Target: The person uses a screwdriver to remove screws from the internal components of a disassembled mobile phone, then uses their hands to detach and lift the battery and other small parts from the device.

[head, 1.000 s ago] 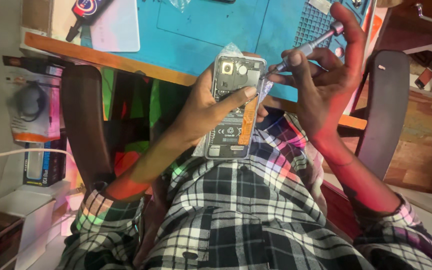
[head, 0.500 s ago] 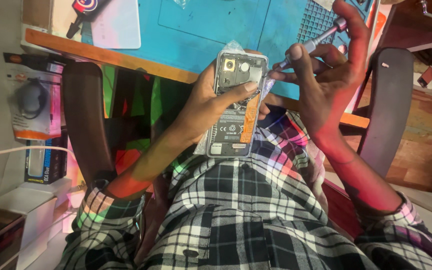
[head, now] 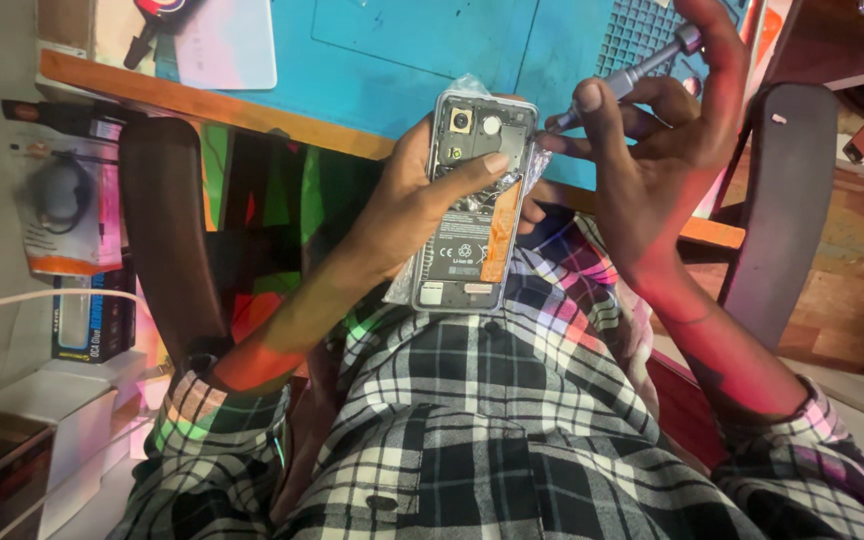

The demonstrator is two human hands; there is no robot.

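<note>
An opened smartphone (head: 472, 215), back cover off, shows its black battery, an orange flex strip and the camera module at its top. My left hand (head: 422, 200) grips it from the left, thumb pressed across the upper part. Clear plastic film lies under the phone. My right hand (head: 657, 150) holds a slim silver screwdriver (head: 627, 78), whose tip touches the phone's upper right edge. The index finger rests on the driver's top end.
A blue work mat (head: 402, 50) covers the wooden desk (head: 202, 100) above the phone. Black chair armrests (head: 167, 230) stand on both sides. Packaged goods (head: 67, 200) and boxes (head: 72, 420) lie at the left. My lap in a plaid shirt (head: 472, 430) fills the bottom.
The phone and both hands have shifted slightly upward in the view. The screwdriver tip stays at the phone's upper right edge, with small finger shifts on the driver.
</note>
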